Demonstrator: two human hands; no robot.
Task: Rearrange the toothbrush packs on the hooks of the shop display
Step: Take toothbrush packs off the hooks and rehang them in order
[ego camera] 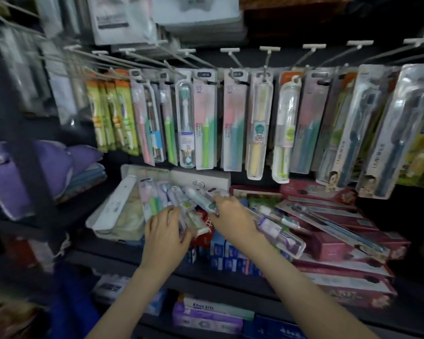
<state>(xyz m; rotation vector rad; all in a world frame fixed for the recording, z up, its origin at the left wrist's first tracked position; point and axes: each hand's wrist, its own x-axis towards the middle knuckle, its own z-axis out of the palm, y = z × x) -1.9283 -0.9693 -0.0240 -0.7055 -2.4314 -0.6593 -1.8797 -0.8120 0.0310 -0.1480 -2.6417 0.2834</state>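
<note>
While pastel toothbrush packs [207, 118] hang from the hooks [269, 48] above, our left hand [165, 227] has its grip curled on a fan of loose packs [154, 199] on the shelf [123, 252]. The grip of our right hand [233, 211] pinches a clear pack [200, 198] holding a white-teal brush.

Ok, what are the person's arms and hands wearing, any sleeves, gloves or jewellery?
The left forearm and right forearm are bare, no sleeve in view. The left hand and right hand are ungloved; no ring, watch or bracelet shows.
</note>
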